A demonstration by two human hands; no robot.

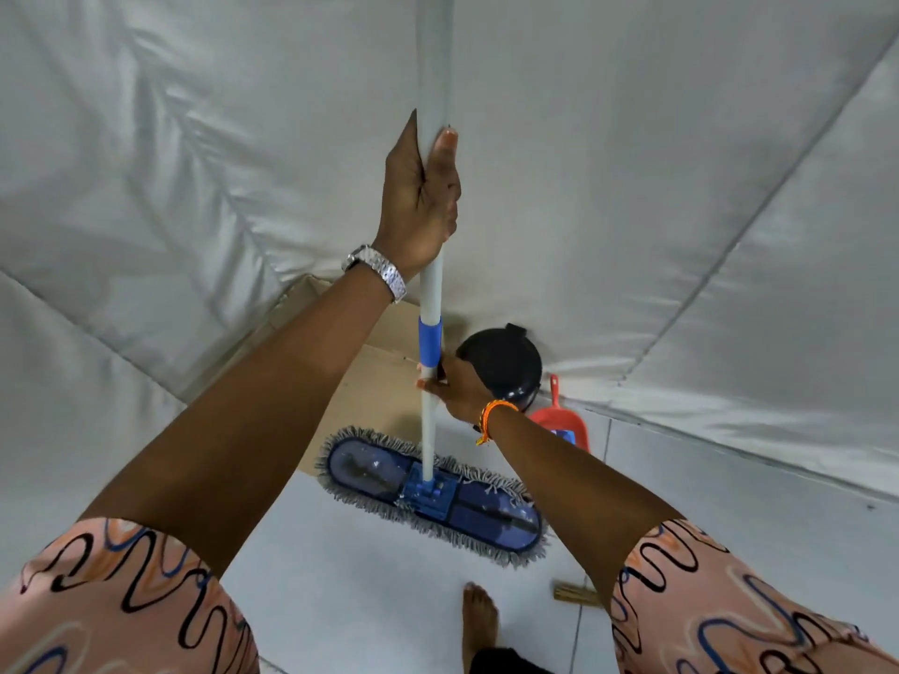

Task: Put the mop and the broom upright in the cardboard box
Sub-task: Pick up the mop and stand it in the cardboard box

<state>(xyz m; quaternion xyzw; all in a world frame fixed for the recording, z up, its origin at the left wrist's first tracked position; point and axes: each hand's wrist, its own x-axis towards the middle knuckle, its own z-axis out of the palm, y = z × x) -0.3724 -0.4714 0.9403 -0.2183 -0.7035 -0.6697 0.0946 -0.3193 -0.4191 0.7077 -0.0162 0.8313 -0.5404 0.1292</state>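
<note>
The mop (433, 488) stands upright with its flat blue head and grey fringe near the white floor, its pale grey pole running up out of the top of the view. My left hand (421, 197) grips the pole high up. My right hand (450, 386) holds it lower, just under the blue collar. The cardboard box (384, 381) is right behind the mop against the padded wall, mostly hidden by my left forearm. A bundle of straw-coloured broom bristles (576, 595) pokes out on the floor beside my right arm.
A black round lidded bin (503, 364) and a red dustpan (564, 423) sit against the wall to the right of the box. Grey padded walls close in on the left, back and right. My bare foot (479, 620) is on the white tiles below the mop.
</note>
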